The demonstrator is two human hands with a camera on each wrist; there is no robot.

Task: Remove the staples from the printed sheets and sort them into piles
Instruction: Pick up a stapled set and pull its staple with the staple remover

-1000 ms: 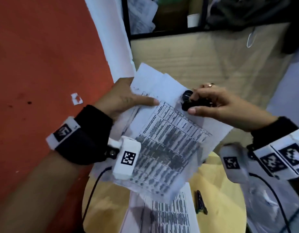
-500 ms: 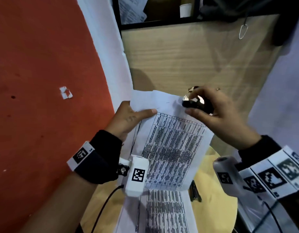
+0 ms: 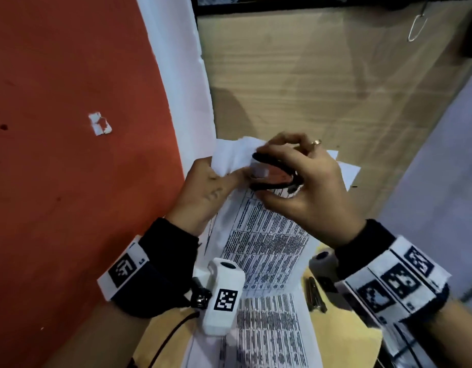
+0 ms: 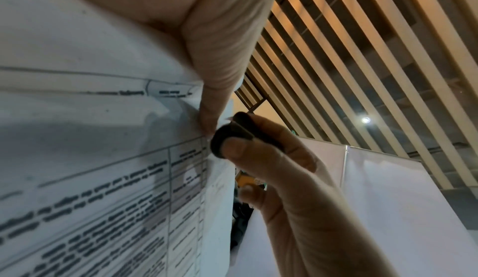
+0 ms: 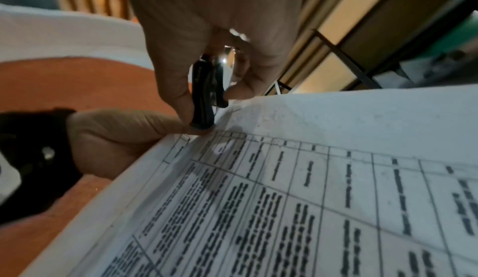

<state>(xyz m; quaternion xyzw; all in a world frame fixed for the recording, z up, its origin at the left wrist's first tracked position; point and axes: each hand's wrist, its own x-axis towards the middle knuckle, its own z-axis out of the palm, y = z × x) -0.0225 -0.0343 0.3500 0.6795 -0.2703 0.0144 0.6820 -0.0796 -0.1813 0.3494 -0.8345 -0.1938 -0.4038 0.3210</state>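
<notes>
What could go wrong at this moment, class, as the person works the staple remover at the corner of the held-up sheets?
1. The left hand pinches the printed sheets with its thumb right beside the staple remover; the thumb might get nipped.
2. The sheets hang unsupported in the air, so a hard pull by the right hand could tear the corner.
3. A freed staple may drop unseen onto the papers on the round table below.
</notes>
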